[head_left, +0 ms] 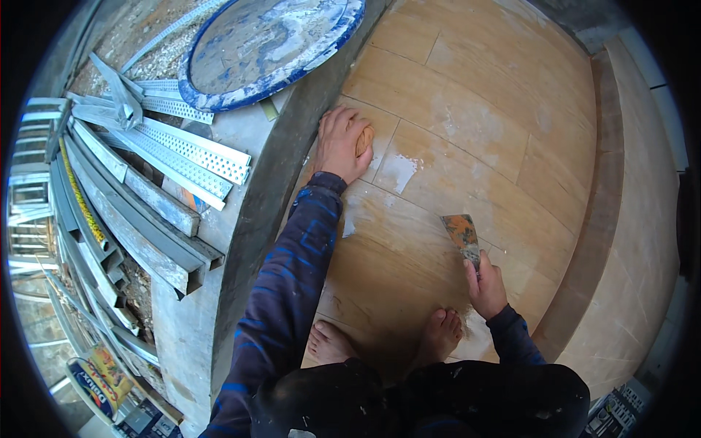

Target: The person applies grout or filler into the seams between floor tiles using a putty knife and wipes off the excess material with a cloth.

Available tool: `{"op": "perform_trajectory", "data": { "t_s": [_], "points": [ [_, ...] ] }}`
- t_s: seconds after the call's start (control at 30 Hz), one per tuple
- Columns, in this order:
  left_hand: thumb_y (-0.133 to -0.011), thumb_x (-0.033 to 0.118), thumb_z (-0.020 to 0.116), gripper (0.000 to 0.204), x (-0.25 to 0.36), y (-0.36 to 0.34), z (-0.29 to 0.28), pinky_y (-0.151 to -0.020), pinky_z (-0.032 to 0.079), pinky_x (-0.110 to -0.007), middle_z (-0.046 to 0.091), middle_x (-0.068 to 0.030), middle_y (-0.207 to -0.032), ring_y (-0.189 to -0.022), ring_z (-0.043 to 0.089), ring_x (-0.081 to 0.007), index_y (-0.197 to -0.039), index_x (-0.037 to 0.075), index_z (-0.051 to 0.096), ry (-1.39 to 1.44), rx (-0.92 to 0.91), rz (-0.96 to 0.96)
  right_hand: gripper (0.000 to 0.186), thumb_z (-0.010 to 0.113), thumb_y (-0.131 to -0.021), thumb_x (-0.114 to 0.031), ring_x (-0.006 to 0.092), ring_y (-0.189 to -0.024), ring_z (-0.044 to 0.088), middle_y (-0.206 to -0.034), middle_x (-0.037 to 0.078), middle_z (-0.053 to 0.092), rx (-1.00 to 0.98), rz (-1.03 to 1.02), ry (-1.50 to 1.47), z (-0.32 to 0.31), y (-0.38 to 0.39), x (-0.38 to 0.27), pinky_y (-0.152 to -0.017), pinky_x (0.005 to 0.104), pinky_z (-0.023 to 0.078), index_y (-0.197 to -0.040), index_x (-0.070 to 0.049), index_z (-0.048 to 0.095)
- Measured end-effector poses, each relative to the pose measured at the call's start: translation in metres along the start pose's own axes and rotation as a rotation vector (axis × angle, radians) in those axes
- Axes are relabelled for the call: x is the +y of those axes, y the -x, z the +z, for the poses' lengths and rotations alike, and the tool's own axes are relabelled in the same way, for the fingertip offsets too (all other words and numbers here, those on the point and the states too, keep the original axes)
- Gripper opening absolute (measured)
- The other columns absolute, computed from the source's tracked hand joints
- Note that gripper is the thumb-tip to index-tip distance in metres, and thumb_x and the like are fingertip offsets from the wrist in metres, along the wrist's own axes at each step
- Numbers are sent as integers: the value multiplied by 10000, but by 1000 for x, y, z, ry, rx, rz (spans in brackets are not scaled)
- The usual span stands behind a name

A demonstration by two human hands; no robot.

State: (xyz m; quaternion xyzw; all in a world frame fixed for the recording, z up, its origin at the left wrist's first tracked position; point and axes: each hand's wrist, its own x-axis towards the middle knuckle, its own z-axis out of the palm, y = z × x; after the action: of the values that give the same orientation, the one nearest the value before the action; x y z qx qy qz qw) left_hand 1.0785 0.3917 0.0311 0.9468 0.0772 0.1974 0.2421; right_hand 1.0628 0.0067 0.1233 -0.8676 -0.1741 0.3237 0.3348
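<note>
On the wood-look floor tiles (467, 168), my left hand (342, 142) presses down near the concrete edge. Its fingers curl round a rounded tan sponge (365, 141), mostly hidden under the palm. A white smear (399, 171) lies on the tile just right of it. Lower right, my right hand (487, 288) grips a putty knife (462, 235) by its handle, the stained blade pointing up and away over the tiles. The blade appears to be held above the floor, but I cannot tell how far.
A raised concrete edge (252, 197) runs along the left. Beyond it lie metal channels (146, 212), perforated strips (193, 150) and a round blue-rimmed tub (274, 47) crusted with white. A tiled step (635, 197) borders the right. My bare feet (442, 336) stand on the tiles.
</note>
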Motion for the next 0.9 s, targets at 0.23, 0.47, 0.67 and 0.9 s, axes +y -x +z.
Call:
{"op": "perform_trajectory", "data": {
  "t_s": [0.23,0.47,0.67,0.9],
  "points": [
    [-737,111,748,276,122,45,39,-1100,408,-492,579,-127,-1141,-1196,515,-364,-983,58,635,404,-326,238,204,582,-1053,-161,442,-605,615,-661,230,587,126,38,-58,-16,19,5,-546,474,450,-1042,26,502],
    [-774,186,775,311,152,139,-6,-1209,283,-621,561,-111,-1365,-1427,415,-351,-1059,110,677,154,-529,289,148,534,-1059,-131,449,-662,615,-721,238,592,149,111,-98,-41,44,23,-593,478,457,-1041,15,517],
    [-775,194,772,358,33,56,-26,-1201,315,-593,536,-156,-1369,-1421,402,-413,-1093,75,660,-201,-232,-41,152,523,-1050,-192,447,-768,639,-978,200,647,38,-396,329,-55,-66,6,-672,529,509,-1065,-43,551],
    [-781,115,727,306,45,28,4,-1126,421,-510,550,-170,-1312,-1363,441,-418,-1066,47,638,-36,-142,-105,170,512,-1034,-217,438,-752,686,-917,205,684,3,-543,596,-33,-246,-52,-646,537,543,-1029,-47,526]
  ]
}}
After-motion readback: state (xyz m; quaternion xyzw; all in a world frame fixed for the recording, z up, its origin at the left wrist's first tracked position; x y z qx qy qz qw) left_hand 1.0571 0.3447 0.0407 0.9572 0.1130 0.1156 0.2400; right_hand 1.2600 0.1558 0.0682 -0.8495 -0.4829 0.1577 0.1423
